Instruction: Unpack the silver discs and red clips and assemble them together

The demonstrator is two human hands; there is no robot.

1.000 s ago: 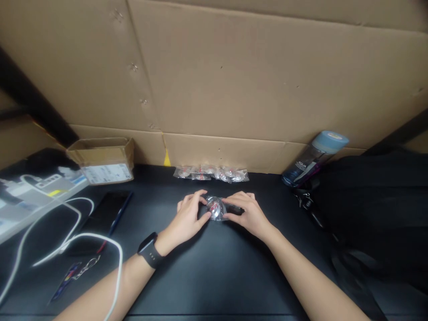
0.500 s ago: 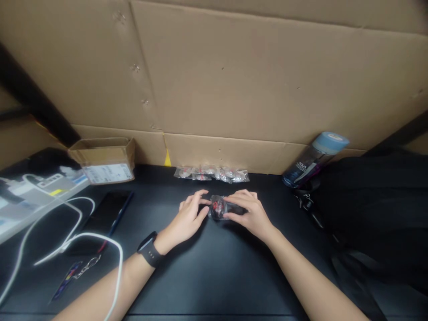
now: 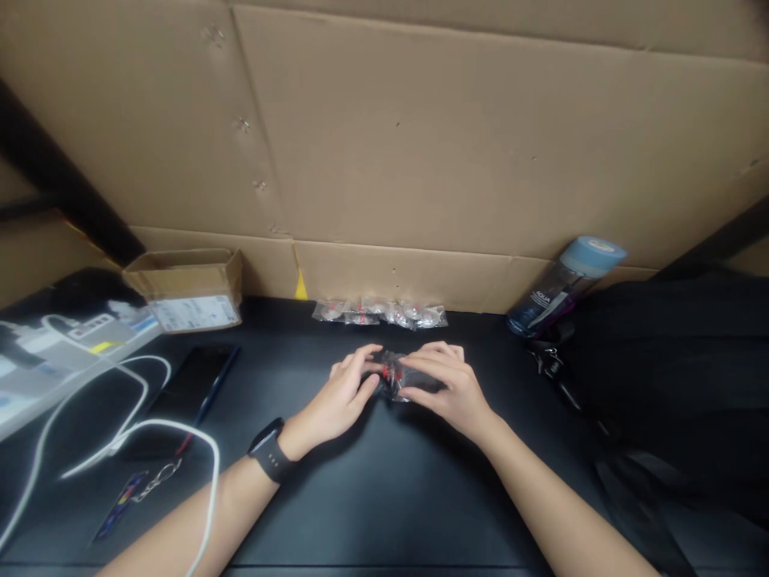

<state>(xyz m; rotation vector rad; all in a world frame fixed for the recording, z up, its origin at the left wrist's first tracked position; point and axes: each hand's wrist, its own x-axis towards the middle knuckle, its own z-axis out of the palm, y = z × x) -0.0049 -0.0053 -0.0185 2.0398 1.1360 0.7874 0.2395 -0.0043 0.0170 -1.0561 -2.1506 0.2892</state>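
Note:
A small crinkled clear plastic packet (image 3: 395, 383) with something red and dark inside rests on the black tabletop between my hands. My right hand (image 3: 450, 385) grips its right side, thumb along the near edge and fingers along the far edge. On the left side, my left hand (image 3: 348, 387) has its thumb and index finger curved against the packet's end. My palms and curled fingers hide parts of it. Beyond my hands, several similar clear packets (image 3: 381, 312) with pale round contents and red marks lie in a row by the cardboard wall.
At left stand an open cardboard box (image 3: 195, 292) and a white power strip (image 3: 78, 349) with looping white cables (image 3: 210, 457). A dark phone (image 3: 195, 385) and a keychain (image 3: 120, 505) lie nearby. At right are a blue-capped bottle (image 3: 565, 284) and a black bag (image 3: 673, 385).
My left hand has shifted slightly right, its fingers now closer against the packet. The packet looks a little turned, and its red part shows less. The surroundings stay put.

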